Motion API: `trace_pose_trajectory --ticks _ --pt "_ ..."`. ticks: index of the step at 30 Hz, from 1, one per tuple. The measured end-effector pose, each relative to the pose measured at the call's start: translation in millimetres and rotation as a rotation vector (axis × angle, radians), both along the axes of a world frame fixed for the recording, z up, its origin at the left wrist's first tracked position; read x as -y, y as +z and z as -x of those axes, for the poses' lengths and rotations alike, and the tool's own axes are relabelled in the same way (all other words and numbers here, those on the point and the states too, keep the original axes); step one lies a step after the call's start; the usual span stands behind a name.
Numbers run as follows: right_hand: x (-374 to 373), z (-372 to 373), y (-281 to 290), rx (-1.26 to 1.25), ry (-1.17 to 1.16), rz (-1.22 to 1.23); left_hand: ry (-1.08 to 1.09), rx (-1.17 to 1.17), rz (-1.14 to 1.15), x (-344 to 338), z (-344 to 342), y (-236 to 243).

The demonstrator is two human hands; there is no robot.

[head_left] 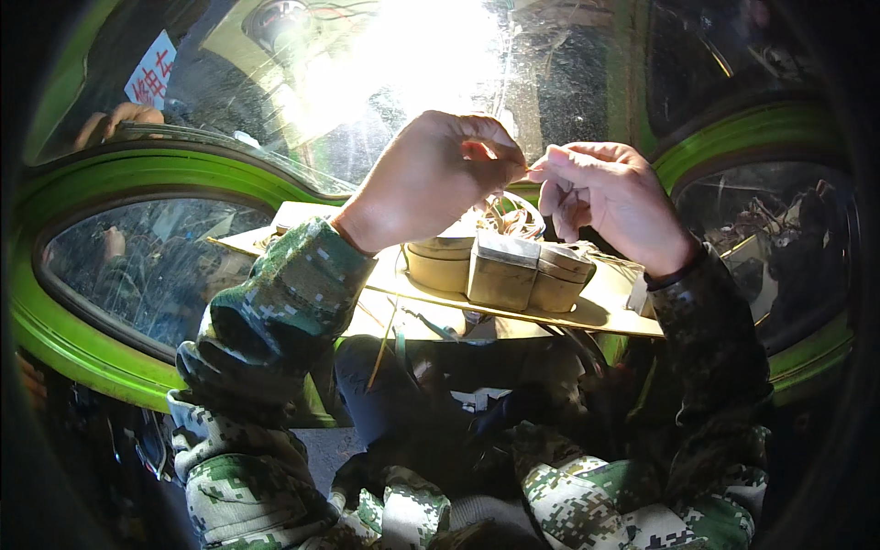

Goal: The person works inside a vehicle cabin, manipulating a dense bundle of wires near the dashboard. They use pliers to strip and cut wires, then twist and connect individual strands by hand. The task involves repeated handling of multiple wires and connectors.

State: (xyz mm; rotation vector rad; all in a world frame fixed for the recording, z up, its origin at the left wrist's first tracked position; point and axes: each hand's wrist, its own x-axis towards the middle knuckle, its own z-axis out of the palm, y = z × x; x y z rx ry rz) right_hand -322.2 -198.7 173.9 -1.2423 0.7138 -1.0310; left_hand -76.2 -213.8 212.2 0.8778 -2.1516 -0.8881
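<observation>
A thin wire [530, 168] is pinched between the fingertips of the left hand [431, 179] and the right hand [610, 202], which meet just above centre, both closed on it. At six o'clock from the hands, a flat tan board [605, 307] is seen, on which squat metal tins [502, 268] and a tangle of thin wires [509, 218] are set. The scene is enclosed by a green vehicle frame [82, 344] with dusty glass panes [147, 266]; strong glare is cast through the windscreen [412, 64] at twelve o'clock. Camouflage sleeves [284, 302] are seen at the lower edge.
</observation>
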Motion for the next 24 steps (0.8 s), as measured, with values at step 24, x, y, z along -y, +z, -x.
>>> trace_pose_trajectory --ticks 24 --pt "-133.7 17.9 -5.6 -0.568 -0.442 0.747 0.249 0.089 -0.176 -29.5 -93.8 -9.4"
